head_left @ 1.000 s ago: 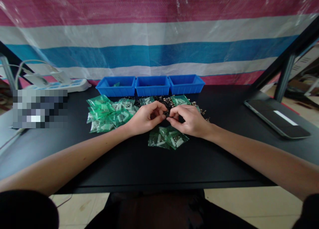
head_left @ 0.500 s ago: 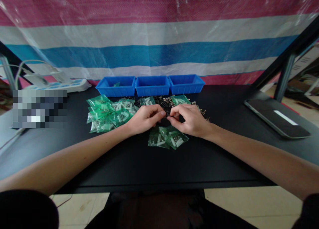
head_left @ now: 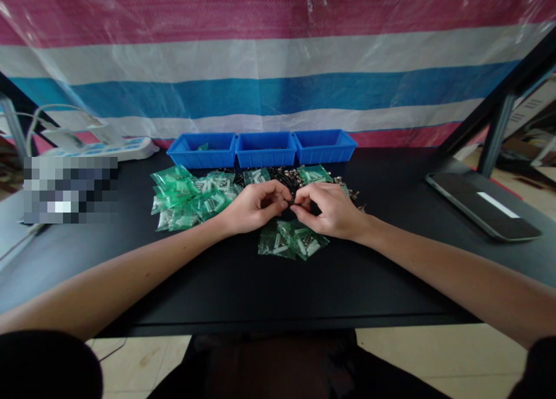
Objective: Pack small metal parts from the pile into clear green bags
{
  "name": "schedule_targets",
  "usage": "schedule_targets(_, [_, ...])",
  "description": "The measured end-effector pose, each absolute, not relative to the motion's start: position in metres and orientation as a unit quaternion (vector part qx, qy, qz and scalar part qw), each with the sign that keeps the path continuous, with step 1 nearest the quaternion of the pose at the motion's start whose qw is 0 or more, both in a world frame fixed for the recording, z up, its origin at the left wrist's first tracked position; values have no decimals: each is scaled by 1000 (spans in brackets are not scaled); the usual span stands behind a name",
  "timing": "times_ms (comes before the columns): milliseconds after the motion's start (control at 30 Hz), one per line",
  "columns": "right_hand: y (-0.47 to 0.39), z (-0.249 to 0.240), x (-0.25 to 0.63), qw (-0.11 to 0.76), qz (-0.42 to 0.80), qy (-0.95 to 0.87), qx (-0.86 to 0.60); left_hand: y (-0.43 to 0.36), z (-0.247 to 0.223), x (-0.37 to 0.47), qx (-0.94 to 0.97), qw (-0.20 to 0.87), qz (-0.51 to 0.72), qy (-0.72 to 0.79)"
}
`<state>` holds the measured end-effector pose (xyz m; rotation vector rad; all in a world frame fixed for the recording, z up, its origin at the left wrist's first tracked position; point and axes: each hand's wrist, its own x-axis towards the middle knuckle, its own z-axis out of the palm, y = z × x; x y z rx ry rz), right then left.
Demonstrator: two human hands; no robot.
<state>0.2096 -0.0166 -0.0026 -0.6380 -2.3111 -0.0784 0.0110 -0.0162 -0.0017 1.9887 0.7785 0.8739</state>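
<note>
My left hand (head_left: 257,207) and my right hand (head_left: 326,209) meet fingertip to fingertip over the middle of the black table. Both are closed in a pinch around something small and dark, too small to name. Just beyond the fingers lies a pile of dark screws (head_left: 280,178), partly hidden by the hands. Two green plastic bags (head_left: 304,240) with white and metal pieces lie just in front of the fingers. Left of my left hand is a heap of similar green bags (head_left: 178,193). Another green bag (head_left: 315,174) rests behind my right hand.
Three blue bins (head_left: 266,150) stand in a row behind the pile. A phone (head_left: 484,207) lies at the right. At the back left is a white power strip (head_left: 130,149) with plugs; a pixelated object (head_left: 65,190) is in front of it. A striped sheet hangs behind.
My left thumb and fingers have shifted slightly at the small dark item, and the gap between the two hands' fingertips has narrowed. The bags and bins have stayed in place.
</note>
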Motion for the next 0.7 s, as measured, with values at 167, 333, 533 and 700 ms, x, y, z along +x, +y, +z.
schedule_targets(167, [-16, -2, 209, 367, -32, -897, -245, -16, -1, 10, 787, 416, 341, 303])
schedule_targets(333, [-17, -2, 209, 369, -38, -897, -239, -17, 1, 10, 778, 424, 340, 314])
schedule_targets(533, [-17, -3, 209, 364, -30, -898, -245, -15, -3, 11, 780, 414, 374, 284])
schedule_targets(700, [-16, -3, 209, 362, -31, -899, -246, -15, -4, 11, 783, 405, 384, 276])
